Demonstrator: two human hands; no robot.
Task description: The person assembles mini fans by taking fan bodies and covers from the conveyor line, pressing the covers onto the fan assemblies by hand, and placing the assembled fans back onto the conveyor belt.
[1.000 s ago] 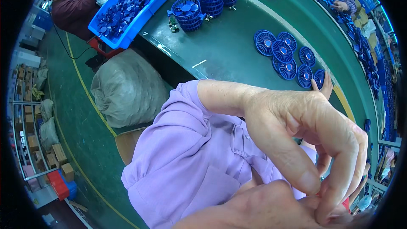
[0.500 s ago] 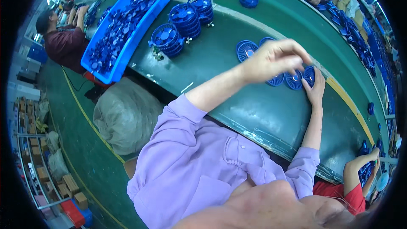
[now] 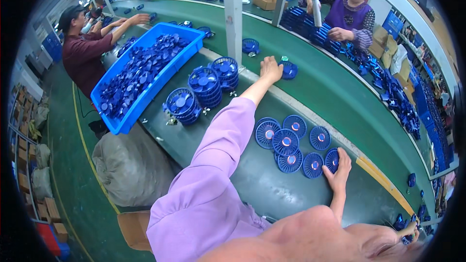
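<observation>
My left hand [image 3: 271, 70] reaches over the moving-belt side of the bench, fingers apart and holding nothing. Just beyond its fingertips lies a blue fan housing [image 3: 289, 70] on the green belt; whether they touch I cannot tell. At the right end of a group of round fan grilles, my right hand [image 3: 341, 167] has thumb and fingers around the rim of one blue grille [image 3: 332, 160]. Several more blue slotted grilles [image 3: 285, 142] with ringed centres lie flat beside it, some overlapping.
Stacked blue fan housings [image 3: 204, 85] stand left on the green bench [image 3: 242, 179]. Behind them sits a blue tray [image 3: 196, 48] of fan blades. A white post [image 3: 233, 14] rises by the belt [image 3: 335, 73]. A large sack [image 3: 128, 165] is at lower left. Co-workers sit around.
My left hand has swung from above the grilles to the far left, out to the fan housing on the belt. My right hand stays at the end grille. The view has shifted.
</observation>
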